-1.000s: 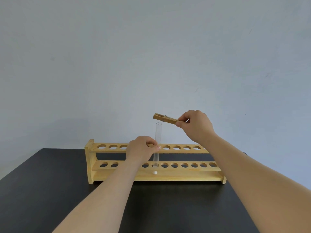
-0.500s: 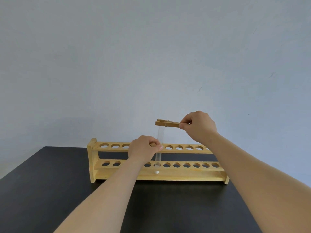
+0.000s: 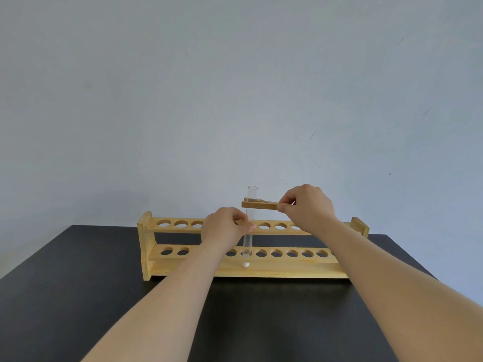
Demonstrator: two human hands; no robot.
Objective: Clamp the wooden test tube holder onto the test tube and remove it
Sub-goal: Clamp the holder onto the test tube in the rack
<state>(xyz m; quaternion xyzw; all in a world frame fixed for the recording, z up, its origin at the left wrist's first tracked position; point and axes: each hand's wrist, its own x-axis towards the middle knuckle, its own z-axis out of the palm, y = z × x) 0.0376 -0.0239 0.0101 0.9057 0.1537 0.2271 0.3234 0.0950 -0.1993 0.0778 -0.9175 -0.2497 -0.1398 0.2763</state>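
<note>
Holder at the tube's neck, tube upright in the rack.

Test tube stands in the rack on the counter; your left hand pinches it, right hand grips the wooden holder. Clamp off-centre and the glass may slip or tip on lifting.

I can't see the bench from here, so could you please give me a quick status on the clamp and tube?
Right hand pinching wooden holder, across test tube near its top. Left hand steadying tube at rack. Tube upright, seated. Nothing in the way.
</note>
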